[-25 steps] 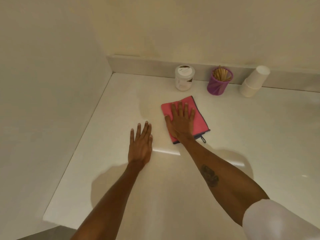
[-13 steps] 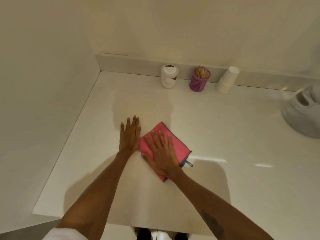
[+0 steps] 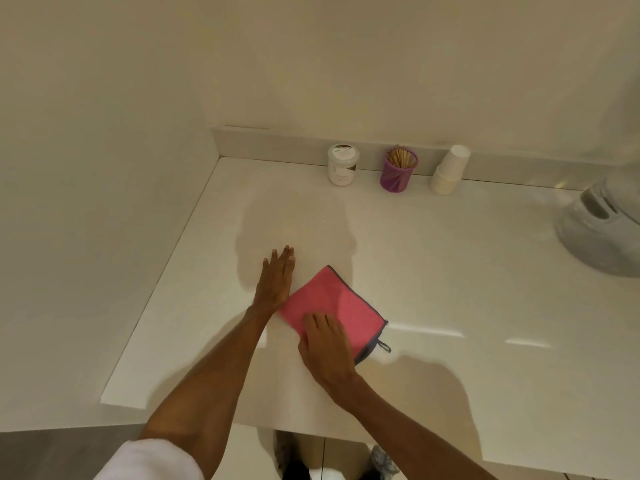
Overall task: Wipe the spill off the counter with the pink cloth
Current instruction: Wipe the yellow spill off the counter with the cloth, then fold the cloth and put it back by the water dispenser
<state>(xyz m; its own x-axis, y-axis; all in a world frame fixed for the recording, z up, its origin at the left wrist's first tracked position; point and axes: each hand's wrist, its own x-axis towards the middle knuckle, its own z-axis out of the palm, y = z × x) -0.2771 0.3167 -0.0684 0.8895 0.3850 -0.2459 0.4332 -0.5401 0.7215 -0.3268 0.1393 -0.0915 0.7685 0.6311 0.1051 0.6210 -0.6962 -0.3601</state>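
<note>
Pink, soft-looking folded cloth (image 3: pixel 332 303) with a grey hem lies flat on the glossy white tabletop (image 3: pixel 450 271). Right hand (image 3: pixel 327 344) presses its near corner, fingers together and flat. Left hand (image 3: pixel 275 280) rests palm-down just beside it, fingers straight and closed.

This looks like a small refreshment corner in an office or a similar shared space, built around a glossy white counter (image 3: pixel 450 271) set into a corner of plain cream walls. Along the counter's low backsplash (image 3: pixel 277 143) stand a lidded white jar (image 3: pixel 342 169), a purple cup of wooden stirrer sticks (image 3: pixel 398 173) and a stack of upturned paper cups (image 3: pixel 449 170). At the counter's right end sits a blurred white appliance (image 3: pixel 602 233).
</note>
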